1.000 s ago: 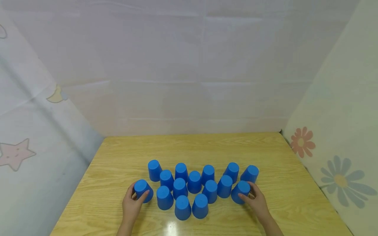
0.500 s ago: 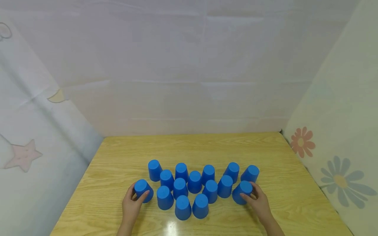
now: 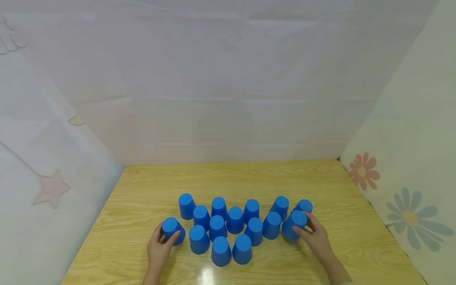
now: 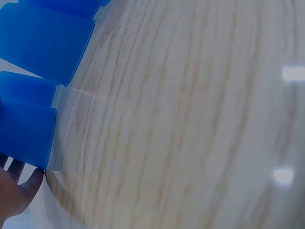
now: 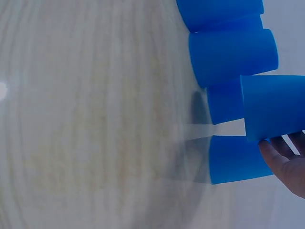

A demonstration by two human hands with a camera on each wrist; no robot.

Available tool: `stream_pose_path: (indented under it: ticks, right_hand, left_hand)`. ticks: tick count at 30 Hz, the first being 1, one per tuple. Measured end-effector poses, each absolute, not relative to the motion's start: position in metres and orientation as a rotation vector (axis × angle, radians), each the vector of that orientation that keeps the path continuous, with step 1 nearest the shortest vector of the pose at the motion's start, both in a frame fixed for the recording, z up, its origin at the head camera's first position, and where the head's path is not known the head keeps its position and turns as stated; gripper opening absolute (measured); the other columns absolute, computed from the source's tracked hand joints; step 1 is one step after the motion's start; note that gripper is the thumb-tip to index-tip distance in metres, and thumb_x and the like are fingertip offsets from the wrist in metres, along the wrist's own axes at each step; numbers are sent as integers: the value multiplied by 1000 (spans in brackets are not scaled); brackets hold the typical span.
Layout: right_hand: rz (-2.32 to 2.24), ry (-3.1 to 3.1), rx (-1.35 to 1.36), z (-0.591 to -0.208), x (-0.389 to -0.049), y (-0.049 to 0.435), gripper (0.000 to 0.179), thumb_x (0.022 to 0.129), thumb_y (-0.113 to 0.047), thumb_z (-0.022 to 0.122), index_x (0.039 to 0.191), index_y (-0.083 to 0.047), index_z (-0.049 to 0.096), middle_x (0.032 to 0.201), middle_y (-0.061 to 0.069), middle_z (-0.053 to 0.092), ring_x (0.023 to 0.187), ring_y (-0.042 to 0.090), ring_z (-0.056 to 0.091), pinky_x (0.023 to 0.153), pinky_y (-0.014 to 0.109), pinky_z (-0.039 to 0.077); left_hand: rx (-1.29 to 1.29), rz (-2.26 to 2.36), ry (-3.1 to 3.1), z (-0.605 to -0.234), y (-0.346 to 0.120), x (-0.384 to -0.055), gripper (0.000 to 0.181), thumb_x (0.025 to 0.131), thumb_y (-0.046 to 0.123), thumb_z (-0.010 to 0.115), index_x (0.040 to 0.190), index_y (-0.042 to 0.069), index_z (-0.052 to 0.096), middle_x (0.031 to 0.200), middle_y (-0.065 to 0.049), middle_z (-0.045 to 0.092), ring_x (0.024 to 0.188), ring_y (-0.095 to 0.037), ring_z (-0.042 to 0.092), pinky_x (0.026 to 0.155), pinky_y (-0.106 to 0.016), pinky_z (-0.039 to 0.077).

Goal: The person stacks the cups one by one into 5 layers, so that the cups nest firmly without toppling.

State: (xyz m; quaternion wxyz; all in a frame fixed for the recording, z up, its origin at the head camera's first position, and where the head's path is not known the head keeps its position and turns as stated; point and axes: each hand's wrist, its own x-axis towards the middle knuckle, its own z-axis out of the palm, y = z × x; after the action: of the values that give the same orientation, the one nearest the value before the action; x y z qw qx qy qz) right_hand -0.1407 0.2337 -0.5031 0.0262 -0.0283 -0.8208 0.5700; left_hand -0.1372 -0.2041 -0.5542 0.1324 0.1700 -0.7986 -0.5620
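Observation:
Several blue plastic cups stand upside down on the wooden table, among them two front cups. My left hand grips the leftmost cup, thumb on its near side and fingers behind; in the left wrist view this cup has its rim down at the tabletop. On the right, my right hand holds another cup between thumb and fingers. The right wrist view shows that held cup raised off the table, overlapping a standing cup behind it.
The back right cup stands partly hidden behind the held one. Nearest on its left are two more cups. Pale cloth hangs behind the table, and a patterned cloth lines the right side.
My right hand has lifted its cup off the table and moved it slightly right and away from me. The left hand has kept its grip in the same place.

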Motion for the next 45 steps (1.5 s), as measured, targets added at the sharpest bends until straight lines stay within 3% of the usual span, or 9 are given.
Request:
stream_pose_path:
  ticks: [4, 11, 17, 25, 38, 45]
  right_hand:
    - [1702, -2540, 7, -490, -145, 236, 58, 76, -23, 66, 124, -4, 39, 124, 20, 40, 109, 37, 41, 82, 45, 41]
    - [1628, -2511, 181, -469, -157, 239, 53, 78, -20, 65, 123, -4, 41, 118, 16, 46, 106, 32, 44, 81, 42, 42]
    - [1566, -2500, 259, -451, -171, 239, 50, 80, -19, 63, 123, -4, 41, 115, 15, 48, 105, 30, 45, 81, 48, 41]
    - [1611, -2531, 284, -428, -195, 232, 55, 79, -28, 63, 125, -7, 40, 118, 14, 47, 107, 30, 43, 83, 48, 39]
    - [1595, -2502, 443, -432, -242, 206, 54, 77, -28, 64, 123, -8, 44, 117, 12, 48, 108, 30, 43, 85, 48, 38]
    - [1727, -2498, 364, -436, -259, 190, 53, 77, -26, 65, 123, -8, 43, 118, 13, 47, 110, 31, 41, 86, 49, 36]
  left_hand:
    - [509, -1585, -2330, -560, -204, -138, 68, 71, 37, 69, 124, 5, 41, 122, -19, 44, 112, -36, 38, 86, -46, 37]
    - [506, -1559, -2320, -566, -205, -139, 68, 72, 38, 67, 126, 6, 40, 122, -20, 43, 111, -38, 39, 85, -50, 36]
    - [519, -1577, -2336, -563, -204, -138, 69, 72, 38, 67, 126, 6, 40, 123, -19, 43, 112, -37, 38, 86, -48, 36]
    - [543, -1651, -2350, -556, -204, -136, 73, 70, 39, 69, 126, 4, 38, 125, -21, 40, 115, -37, 35, 89, -48, 33]
    - [540, -1545, -2341, -579, -211, -144, 71, 70, 39, 68, 126, 6, 40, 123, -19, 43, 111, -37, 39, 84, -48, 38]
    - [513, -1507, -2344, -598, -216, -151, 69, 70, 39, 69, 126, 8, 41, 121, -17, 46, 109, -35, 42, 83, -46, 39]
